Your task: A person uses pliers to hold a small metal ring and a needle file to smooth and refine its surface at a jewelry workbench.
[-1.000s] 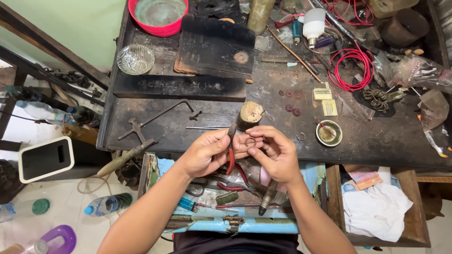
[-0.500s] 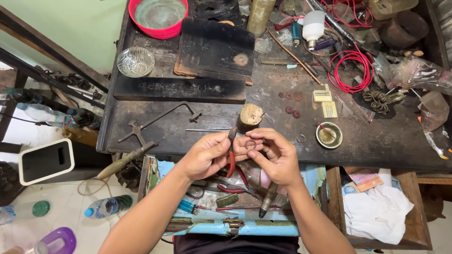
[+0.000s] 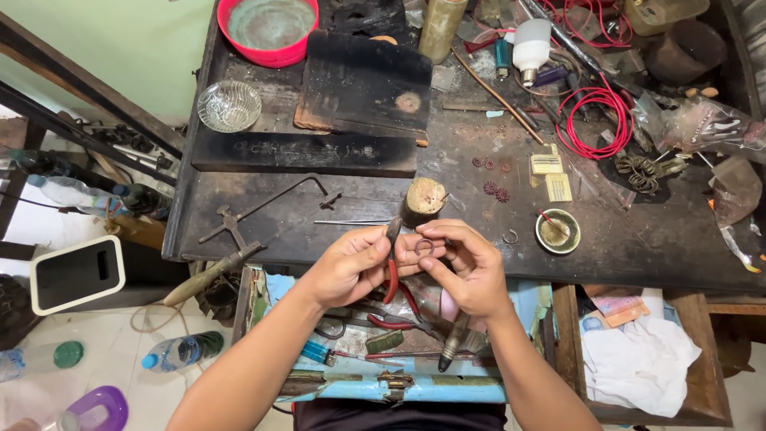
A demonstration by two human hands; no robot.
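Observation:
My left hand (image 3: 349,265) grips red-handled pliers (image 3: 391,275), whose jaws point up toward a small metal ring (image 3: 424,247). My right hand (image 3: 467,267) pinches that ring between thumb and fingers. Both hands meet just in front of a short wooden peg block (image 3: 422,200) standing at the near edge of the dark workbench (image 3: 335,203). Under my hands an open blue drawer (image 3: 399,387) holds another pair of red-handled pliers (image 3: 392,322) and other tools.
On the bench lie a red bowl (image 3: 267,28), a glass dish (image 3: 229,105), dark wooden blocks (image 3: 363,84), a red wire coil (image 3: 594,124), a small metal cup (image 3: 558,231), a loose ring (image 3: 510,237) and a saw frame (image 3: 263,209). A white cloth (image 3: 638,359) fills the right-hand drawer.
My hands stay in place at the bench edge; the fingers shift slightly around the ring and the plier jaws.

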